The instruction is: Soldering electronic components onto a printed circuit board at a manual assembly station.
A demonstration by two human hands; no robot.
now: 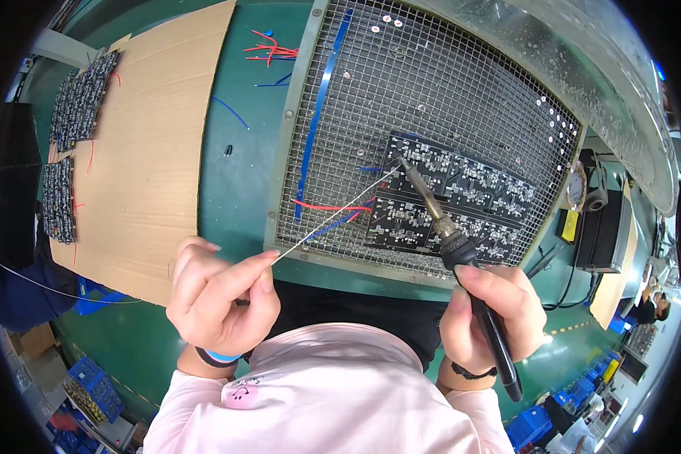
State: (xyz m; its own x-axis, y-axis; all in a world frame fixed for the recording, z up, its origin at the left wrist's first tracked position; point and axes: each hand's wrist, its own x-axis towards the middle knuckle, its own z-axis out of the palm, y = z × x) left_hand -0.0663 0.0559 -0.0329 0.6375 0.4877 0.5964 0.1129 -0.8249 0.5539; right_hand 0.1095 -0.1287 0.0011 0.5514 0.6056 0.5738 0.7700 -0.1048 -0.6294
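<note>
My right hand (492,314) grips the black handle of a soldering iron (461,250). Its metal tip reaches the upper left part of a black circuit board panel (450,200) that lies on a wire mesh. Between thumb and forefinger, my left hand (223,291) pinches a thin strand of solder wire (333,217), which slants up to the board close to the iron's tip. Whether wire and tip touch is too small to tell. Red wires (329,206) and blue wires (344,222) stick out from the panel's left side.
The metal-framed mesh (424,83) carries a blue strip (321,113) and small white discs. Loose red wires (272,51) lie left of it. Cardboard (151,151) further left bears more circuit boards (83,102). To the right are a black box (607,231) and a yellow sponge (570,225).
</note>
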